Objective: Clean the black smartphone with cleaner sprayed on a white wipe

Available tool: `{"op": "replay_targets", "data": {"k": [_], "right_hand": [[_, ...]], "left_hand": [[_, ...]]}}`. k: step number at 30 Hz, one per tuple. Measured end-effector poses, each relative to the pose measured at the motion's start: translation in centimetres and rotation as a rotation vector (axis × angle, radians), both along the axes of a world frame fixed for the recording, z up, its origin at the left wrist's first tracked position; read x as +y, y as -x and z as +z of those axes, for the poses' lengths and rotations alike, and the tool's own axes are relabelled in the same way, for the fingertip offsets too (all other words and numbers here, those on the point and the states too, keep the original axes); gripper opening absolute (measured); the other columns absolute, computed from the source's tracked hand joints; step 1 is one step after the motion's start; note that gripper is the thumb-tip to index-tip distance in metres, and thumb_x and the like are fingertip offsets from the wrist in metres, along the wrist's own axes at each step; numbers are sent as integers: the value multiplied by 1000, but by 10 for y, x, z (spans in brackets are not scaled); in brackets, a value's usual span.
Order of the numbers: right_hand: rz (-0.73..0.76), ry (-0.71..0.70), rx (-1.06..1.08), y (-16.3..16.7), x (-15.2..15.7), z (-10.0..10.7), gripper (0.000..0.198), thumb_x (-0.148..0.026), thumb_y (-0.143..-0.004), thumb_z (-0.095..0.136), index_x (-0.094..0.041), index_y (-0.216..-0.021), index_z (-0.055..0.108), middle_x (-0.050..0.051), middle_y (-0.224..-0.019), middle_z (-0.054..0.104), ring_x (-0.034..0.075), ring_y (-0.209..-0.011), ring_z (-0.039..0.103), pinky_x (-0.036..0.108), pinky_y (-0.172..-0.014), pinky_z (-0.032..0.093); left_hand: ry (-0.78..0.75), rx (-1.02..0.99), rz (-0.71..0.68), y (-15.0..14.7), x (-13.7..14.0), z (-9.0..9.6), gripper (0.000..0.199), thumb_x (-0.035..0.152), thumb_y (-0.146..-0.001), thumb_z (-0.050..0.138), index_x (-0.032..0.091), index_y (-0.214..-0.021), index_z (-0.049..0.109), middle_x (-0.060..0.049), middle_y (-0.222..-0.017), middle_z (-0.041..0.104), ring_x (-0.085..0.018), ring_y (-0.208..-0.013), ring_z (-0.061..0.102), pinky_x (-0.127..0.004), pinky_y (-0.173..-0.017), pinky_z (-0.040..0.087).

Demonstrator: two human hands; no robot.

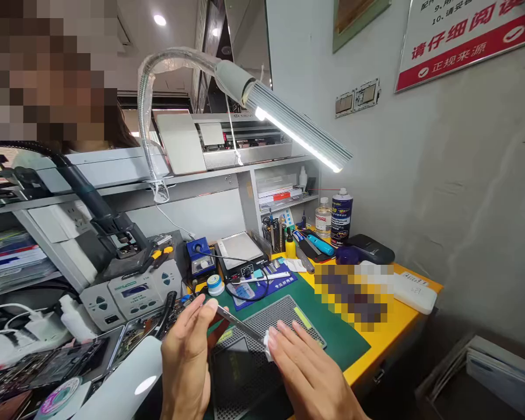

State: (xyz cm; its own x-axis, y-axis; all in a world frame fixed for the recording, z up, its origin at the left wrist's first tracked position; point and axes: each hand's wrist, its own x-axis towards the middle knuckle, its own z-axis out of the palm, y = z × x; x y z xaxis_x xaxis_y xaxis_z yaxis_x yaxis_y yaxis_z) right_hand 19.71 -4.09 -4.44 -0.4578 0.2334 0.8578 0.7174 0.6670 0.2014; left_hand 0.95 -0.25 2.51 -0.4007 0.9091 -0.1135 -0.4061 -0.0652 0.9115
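My left hand grips a slim phone near its left end, the thumb on its edge. The phone is tilted and seen nearly edge-on, so most of its faces stay hidden. My right hand presses a small white tissue or cloth against the phone's other end, its fingers close together and fairly straight. Below both hands lies a grey perforated pad. A dark, flat, screen-like panel rests on that pad, partly covered by my hands.
A green mat covers the yellow table. At the left are a soldering station and a white curved object. A lamp hangs overhead. Bottles, including a spray can, stand at the back right. A person is behind the shelf.
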Motion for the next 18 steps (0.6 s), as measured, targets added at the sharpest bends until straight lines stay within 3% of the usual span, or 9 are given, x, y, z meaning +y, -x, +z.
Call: {"op": "replay_targets", "data": {"k": [3, 7, 13, 18], "right_hand": [[56, -19, 119, -2, -1, 1, 33, 2, -89, 52, 0, -119, 66, 19, -114, 76, 31, -122, 67, 45, -103, 58], [137, 28, 278, 7, 4, 11, 34, 5, -87, 54, -2, -118, 66, 19, -106, 78, 27, -112, 73, 42, -101, 60], [227, 120, 414, 7, 10, 22, 40, 8, -87, 54, -7, -122, 66, 15, -106, 78, 22, -106, 74, 41, -106, 57], [254, 100, 406, 4, 14, 27, 42, 10, -86, 54, -7, -124, 65, 16, -109, 78, 23, -107, 74, 44, -106, 57]], "left_hand": [[21, -62, -22, -1, 2, 1, 27, 33, -68, 82, 15, -85, 73, -2, -85, 74, -16, -77, 69, -27, -67, 62], [69, -142, -44, -4, 4, 2, 13, 25, -78, 74, 15, -87, 73, -5, -85, 76, -17, -71, 71, -31, -64, 64], [19, -220, -76, -9, 2, -1, 17, 30, -86, 72, 16, -96, 74, -6, -94, 76, -16, -82, 73, -31, -78, 65], [-69, -232, -196, -16, -5, -5, 35, 30, -77, 83, 20, -109, 71, -5, -103, 76, -19, -86, 73, -37, -80, 64]]}}
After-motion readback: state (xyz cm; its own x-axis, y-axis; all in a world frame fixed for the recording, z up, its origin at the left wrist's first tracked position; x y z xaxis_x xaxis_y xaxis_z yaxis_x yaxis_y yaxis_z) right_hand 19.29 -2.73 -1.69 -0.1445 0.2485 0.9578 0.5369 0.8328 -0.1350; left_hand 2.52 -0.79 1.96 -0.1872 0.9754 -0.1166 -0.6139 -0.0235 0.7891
